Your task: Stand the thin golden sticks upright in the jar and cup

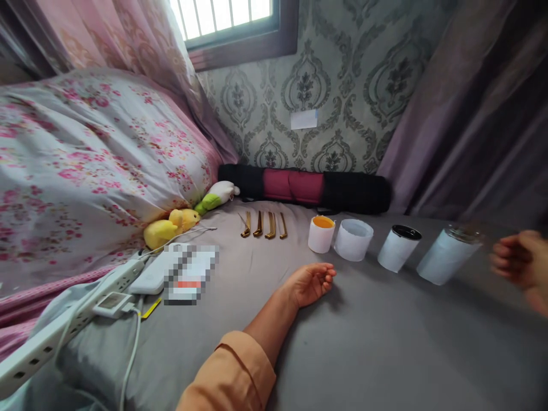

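Resting left hand (310, 283) near unlabelled white cups (353, 240), right hand (520, 262) blurred

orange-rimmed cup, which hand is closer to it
Left. The left hand rests on the grey sheet just in front of the orange-rimmed cup, not touching it. The right hand is far off at the right edge, past the other three cups, and blurred.

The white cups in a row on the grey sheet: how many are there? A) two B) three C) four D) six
C: four white cups stand in a row, the first with an orange inside, then a wider one, one with a dark rim, and the last nearest the right hand.
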Tool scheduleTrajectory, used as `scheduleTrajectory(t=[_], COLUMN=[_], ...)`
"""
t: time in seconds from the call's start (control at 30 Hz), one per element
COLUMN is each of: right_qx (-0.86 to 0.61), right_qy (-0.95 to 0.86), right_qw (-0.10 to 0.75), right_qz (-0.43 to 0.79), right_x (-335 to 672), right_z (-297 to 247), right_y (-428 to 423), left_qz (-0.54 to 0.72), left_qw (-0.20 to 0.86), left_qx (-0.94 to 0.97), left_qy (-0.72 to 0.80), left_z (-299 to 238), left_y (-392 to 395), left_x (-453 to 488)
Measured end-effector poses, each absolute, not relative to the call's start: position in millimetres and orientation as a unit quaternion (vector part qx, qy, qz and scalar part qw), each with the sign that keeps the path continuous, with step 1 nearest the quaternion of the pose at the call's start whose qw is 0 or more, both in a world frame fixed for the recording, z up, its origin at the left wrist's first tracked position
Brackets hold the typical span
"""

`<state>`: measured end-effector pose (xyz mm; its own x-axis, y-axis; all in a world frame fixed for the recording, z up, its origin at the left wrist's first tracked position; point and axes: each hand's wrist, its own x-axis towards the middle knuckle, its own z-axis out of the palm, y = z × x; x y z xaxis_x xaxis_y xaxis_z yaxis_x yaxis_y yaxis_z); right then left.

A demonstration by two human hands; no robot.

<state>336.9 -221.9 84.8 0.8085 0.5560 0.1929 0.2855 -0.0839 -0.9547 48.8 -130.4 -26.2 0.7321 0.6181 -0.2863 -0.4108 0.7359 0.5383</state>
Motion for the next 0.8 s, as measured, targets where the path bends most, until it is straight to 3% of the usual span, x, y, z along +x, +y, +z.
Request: scheduleTrajectory(t=[0.1, 0.33, 0.8], right_qx=[-0.672, -0.626, -0.600], right_qy=[-0.256, -0.247, -0.346], right_qw=[0.670, 0.664, 0.626], right_qz=[0.184, 0.326, 0.358], right_x=[305, 257, 220], right_z=[81, 38, -23], right_y=[-223, -208, -172], left_qz=[0.287, 0.290, 0.312], left_qw=[0.901, 0.905, 0.881], left_qx=[0.228, 0.225, 0.286], left_qy=[0.231, 0.216, 0.211], left_z=[-26, -30, -23], left_y=[-130, -129, -130], left_x=[49, 49, 44])
